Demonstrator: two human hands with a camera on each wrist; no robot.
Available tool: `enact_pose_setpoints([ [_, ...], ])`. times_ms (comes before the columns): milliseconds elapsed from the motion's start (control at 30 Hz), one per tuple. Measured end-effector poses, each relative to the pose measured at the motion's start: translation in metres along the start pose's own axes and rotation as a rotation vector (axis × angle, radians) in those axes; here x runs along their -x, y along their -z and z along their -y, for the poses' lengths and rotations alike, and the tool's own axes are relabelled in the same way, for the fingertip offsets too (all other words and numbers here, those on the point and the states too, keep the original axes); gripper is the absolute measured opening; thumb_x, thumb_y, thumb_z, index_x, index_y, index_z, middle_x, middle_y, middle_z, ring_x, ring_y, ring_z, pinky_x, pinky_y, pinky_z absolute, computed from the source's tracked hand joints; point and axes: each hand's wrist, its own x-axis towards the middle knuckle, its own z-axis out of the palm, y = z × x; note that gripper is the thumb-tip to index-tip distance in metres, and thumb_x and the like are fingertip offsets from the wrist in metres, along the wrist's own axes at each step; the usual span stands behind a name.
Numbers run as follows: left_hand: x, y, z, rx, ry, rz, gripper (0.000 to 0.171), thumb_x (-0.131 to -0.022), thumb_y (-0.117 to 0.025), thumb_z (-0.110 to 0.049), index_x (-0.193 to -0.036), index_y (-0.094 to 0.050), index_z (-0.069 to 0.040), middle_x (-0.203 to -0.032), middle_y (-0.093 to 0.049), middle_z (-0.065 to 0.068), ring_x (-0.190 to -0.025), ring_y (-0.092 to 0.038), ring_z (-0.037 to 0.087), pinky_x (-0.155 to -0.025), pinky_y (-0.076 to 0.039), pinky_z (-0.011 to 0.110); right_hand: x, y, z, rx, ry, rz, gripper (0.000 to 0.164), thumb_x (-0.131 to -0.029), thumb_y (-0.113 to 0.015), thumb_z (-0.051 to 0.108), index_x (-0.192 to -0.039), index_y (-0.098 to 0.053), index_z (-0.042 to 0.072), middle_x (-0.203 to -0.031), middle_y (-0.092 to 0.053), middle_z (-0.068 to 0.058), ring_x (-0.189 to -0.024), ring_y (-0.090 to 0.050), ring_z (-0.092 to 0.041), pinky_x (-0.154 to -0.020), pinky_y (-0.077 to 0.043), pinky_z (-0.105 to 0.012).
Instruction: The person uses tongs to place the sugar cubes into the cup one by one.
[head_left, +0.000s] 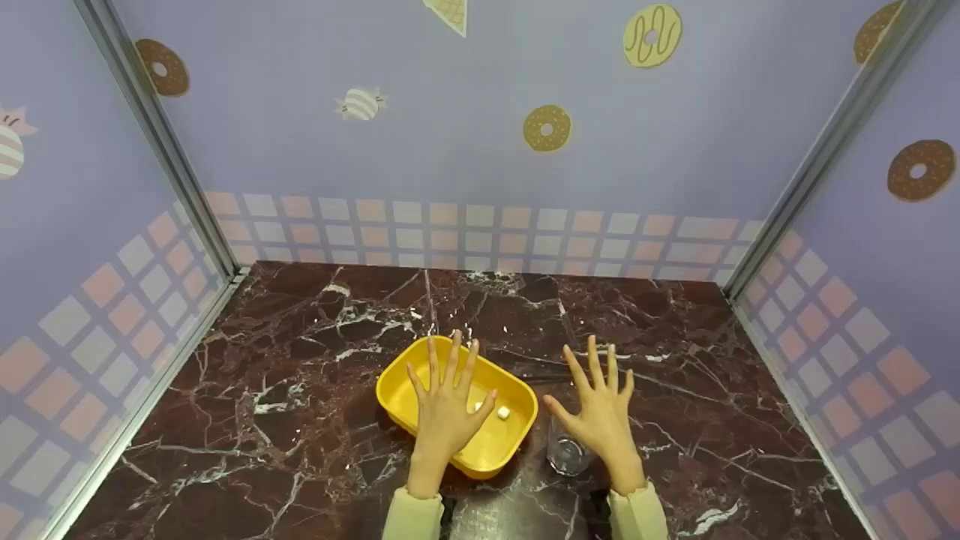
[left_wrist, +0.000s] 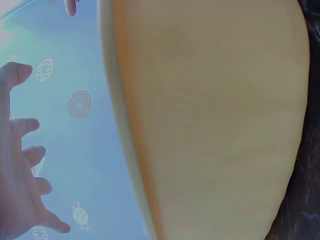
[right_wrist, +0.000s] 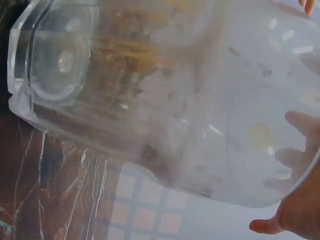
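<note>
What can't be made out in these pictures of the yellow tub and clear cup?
Head: part of the inside of the yellow tub, behind the left hand.
Head: part of the clear cup, behind the right hand.
Head: what the white pieces are; too small.
Left wrist: the tub's inside, hidden by its outer wall.
Right wrist: fine details of the cup, blurred.

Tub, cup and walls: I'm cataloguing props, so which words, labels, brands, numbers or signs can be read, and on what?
None can be read.
Tub: no lettering visible.
Cup: none readable; its close-up is blurred.
Walls: only pictures, such as doughnuts, and pale squares.
</note>
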Motion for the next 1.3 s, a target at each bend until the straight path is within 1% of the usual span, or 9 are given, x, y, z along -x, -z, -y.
enact_pose_setpoints([
  [100, 0.001, 0.002, -0.001, 0.012, 0.003, 0.016, 0.075, -0.081, -0.048, -0.053, -0.144, -0.017, -0.025, -0.15, -0.019, 0.005, -0.138, -0.006, 0.037, -0.102, -0.007, 0.068, -0.001, 0.002, -0.001, -0.002, -0.006, 0.012, 0.077, -0.074, -0.058, 0.057, -0.14, -0.029, 0.029, -0.15, -0.015, -0.009, -0.137, -0.008, -0.038, -0.098, -0.014, -0.068],
  [133, 0.002, 0.003, -0.002, 0.013, 0.001, 0.016, 0.075, -0.081, -0.048, -0.053, -0.144, -0.016, -0.026, -0.149, -0.019, 0.006, -0.138, -0.007, 0.037, -0.102, -0.008, 0.067, -0.001, 0.004, -0.002, -0.003, -0.008, 0.02, 0.077, -0.074, -0.058, 0.058, -0.14, -0.028, 0.029, -0.151, -0.014, -0.009, -0.137, -0.009, -0.038, -0.098, -0.015, -0.068],
  [267, 0.003, 0.007, -0.002, 0.057, -0.001, 0.005, 0.075, -0.081, -0.051, -0.05, -0.143, -0.018, -0.025, -0.15, -0.019, 0.005, -0.139, -0.003, 0.033, -0.102, -0.01, 0.066, -0.003, 0.009, -0.005, -0.01, -0.007, 0.037, 0.077, -0.074, -0.059, 0.057, -0.14, -0.028, 0.029, -0.15, -0.015, -0.011, -0.135, -0.013, -0.041, -0.098, -0.017, -0.068],
  [500, 0.005, 0.013, 0.006, 0.115, 0.02, 0.016, 0.073, -0.082, -0.052, -0.047, -0.143, -0.019, -0.025, -0.149, -0.022, 0.006, -0.136, -0.016, 0.037, -0.101, -0.017, 0.066, -0.008, 0.019, -0.016, -0.011, 0.02, 0.057, 0.076, -0.075, -0.058, 0.056, -0.14, -0.027, 0.03, -0.15, -0.017, -0.01, -0.132, -0.022, -0.041, -0.098, -0.02, -0.066],
  [700, 0.008, 0.019, 0.018, 0.124, 0.043, 0.05, 0.068, -0.084, -0.051, -0.045, -0.142, -0.024, -0.021, -0.148, -0.025, 0.007, -0.135, -0.018, 0.038, -0.101, -0.017, 0.066, -0.011, 0.022, -0.025, -0.004, 0.069, 0.047, 0.073, -0.075, -0.06, 0.053, -0.139, -0.031, 0.029, -0.147, -0.026, -0.012, -0.129, -0.029, -0.041, -0.095, -0.025, -0.065],
  [900, 0.012, 0.02, 0.039, 0.1, 0.026, 0.038, 0.063, -0.084, -0.053, -0.04, -0.138, -0.033, -0.014, -0.145, -0.029, 0.01, -0.133, -0.023, 0.04, -0.101, -0.021, 0.064, -0.015, 0.018, -0.036, -0.026, 0.105, 0.079, 0.068, -0.077, -0.061, 0.049, -0.136, -0.037, 0.026, -0.142, -0.035, -0.013, -0.126, -0.036, -0.038, -0.092, -0.031, -0.061],
  [1033, 0.016, 0.02, 0.058, 0.092, 0.032, 0.057, 0.062, -0.084, -0.052, -0.039, -0.137, -0.035, -0.012, -0.145, -0.029, 0.01, -0.132, -0.024, 0.04, -0.101, -0.022, 0.064, -0.017, 0.015, -0.045, -0.051, 0.104, 0.115, 0.064, -0.079, -0.058, 0.05, -0.135, -0.039, 0.027, -0.139, -0.039, -0.013, -0.124, -0.039, -0.036, -0.092, -0.033, -0.057],
  [1167, 0.017, 0.02, 0.076, 0.107, 0.059, 0.1, 0.06, -0.085, -0.051, -0.039, -0.137, -0.035, -0.013, -0.146, -0.028, 0.01, -0.133, -0.022, 0.039, -0.1, -0.021, 0.065, -0.02, 0.011, -0.053, -0.089, 0.119, 0.132, 0.058, -0.081, -0.056, 0.048, -0.133, -0.043, 0.026, -0.134, -0.046, -0.012, -0.118, -0.044, -0.035, -0.09, -0.035, -0.054],
  [1300, 0.016, 0.021, 0.094, 0.16, 0.112, 0.14, 0.059, -0.087, -0.05, -0.038, -0.138, -0.035, -0.013, -0.146, -0.027, 0.011, -0.134, -0.021, 0.039, -0.1, -0.02, 0.066, -0.026, 0.003, -0.063, -0.171, 0.165, 0.118, 0.05, -0.083, -0.059, 0.04, -0.127, -0.05, 0.021, -0.125, -0.055, -0.01, -0.107, -0.054, -0.03, -0.086, -0.04, -0.052],
])
